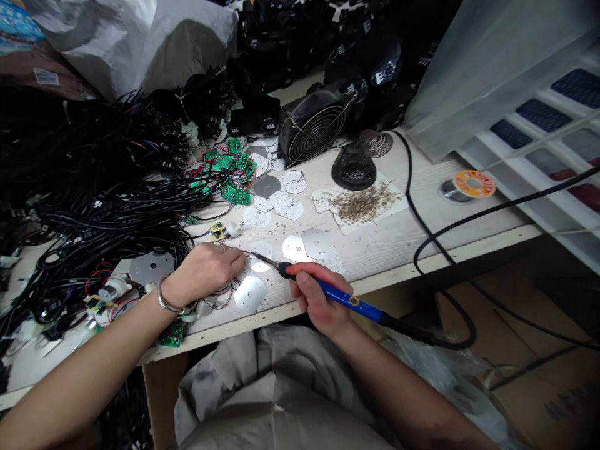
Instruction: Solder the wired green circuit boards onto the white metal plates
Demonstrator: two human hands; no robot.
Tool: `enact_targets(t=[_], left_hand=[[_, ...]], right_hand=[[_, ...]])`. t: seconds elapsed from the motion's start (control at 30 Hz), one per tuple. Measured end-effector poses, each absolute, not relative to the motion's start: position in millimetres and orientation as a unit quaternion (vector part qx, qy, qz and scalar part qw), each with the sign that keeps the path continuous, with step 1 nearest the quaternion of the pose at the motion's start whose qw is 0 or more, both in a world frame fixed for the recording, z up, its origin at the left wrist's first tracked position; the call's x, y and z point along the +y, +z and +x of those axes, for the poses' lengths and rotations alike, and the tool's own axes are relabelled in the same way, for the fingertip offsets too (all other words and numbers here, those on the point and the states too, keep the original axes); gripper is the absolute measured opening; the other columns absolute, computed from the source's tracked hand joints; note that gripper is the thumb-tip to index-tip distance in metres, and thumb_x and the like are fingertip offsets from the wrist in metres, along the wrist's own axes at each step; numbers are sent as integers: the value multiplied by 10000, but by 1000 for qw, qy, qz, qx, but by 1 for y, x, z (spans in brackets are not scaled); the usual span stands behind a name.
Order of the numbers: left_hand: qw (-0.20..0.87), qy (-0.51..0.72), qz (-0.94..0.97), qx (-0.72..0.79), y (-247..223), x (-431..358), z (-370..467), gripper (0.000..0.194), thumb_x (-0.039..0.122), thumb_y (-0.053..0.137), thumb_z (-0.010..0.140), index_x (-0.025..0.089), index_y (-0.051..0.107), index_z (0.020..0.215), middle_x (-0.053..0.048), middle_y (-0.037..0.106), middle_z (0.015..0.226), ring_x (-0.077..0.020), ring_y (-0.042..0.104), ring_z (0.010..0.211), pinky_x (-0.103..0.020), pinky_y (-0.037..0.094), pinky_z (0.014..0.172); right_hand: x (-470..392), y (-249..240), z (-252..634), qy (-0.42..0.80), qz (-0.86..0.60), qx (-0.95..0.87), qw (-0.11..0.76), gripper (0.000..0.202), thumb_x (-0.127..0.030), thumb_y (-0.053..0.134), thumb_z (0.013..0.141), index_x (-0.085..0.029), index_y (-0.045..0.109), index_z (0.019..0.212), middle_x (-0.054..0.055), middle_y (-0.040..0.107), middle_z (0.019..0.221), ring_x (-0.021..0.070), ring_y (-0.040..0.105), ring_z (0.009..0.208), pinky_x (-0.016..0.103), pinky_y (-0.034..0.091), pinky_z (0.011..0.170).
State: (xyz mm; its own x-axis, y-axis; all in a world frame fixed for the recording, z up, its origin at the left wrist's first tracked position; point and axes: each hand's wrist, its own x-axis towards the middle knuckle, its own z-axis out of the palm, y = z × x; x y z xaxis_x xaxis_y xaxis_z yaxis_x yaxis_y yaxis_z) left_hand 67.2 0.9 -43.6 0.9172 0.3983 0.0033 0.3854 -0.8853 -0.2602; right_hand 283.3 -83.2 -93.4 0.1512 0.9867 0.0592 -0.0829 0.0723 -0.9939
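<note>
My right hand (319, 299) grips a blue soldering iron (344, 295) like a pen, its tip pointing left. Opposite it, my left hand (209, 270) is closed, with thin red wires (244, 252) showing at its fingertips. The iron's tip meets the area of these wires, over a round white LED board (260, 256); whether it touches them I cannot tell. Just beyond the left hand lies a small yellow circuit board (218, 232) with a white part attached. A shiny metal plate (250, 294) lies between the hands, near the bench edge.
A fan (313, 125) stands behind several plates and green circuit boards (235, 194). Right of it are an iron stand (354, 167), debris on paper (360, 206) and a solder spool (469, 185). Black cables (135, 206) pile up at left; the iron's cord (462, 275) loops at right.
</note>
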Motion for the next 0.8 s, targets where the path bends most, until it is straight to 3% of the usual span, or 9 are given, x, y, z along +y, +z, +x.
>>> enact_targets(t=[0.6, 0.8], left_hand=[[150, 17, -969, -197, -42, 0, 68, 206, 107, 424, 929, 140, 619, 873, -14, 640, 694, -111, 538, 528, -233, 379, 477], [45, -34, -961, -269, -42, -1, 67, 244, 232, 422, 961, 187, 657, 915, -32, 687, 989, -104, 634, 730, -198, 438, 545]], right_hand=[[-84, -95, 284, 456, -495, -468, 572, 180, -321, 574, 879, -208, 706, 834, -41, 548, 502, 90, 500, 451, 190, 346, 385], [-85, -91, 282, 453, -513, -440, 581, 220, -374, 566, 882, -207, 699, 829, -37, 537, 507, 92, 478, 429, 204, 352, 381]])
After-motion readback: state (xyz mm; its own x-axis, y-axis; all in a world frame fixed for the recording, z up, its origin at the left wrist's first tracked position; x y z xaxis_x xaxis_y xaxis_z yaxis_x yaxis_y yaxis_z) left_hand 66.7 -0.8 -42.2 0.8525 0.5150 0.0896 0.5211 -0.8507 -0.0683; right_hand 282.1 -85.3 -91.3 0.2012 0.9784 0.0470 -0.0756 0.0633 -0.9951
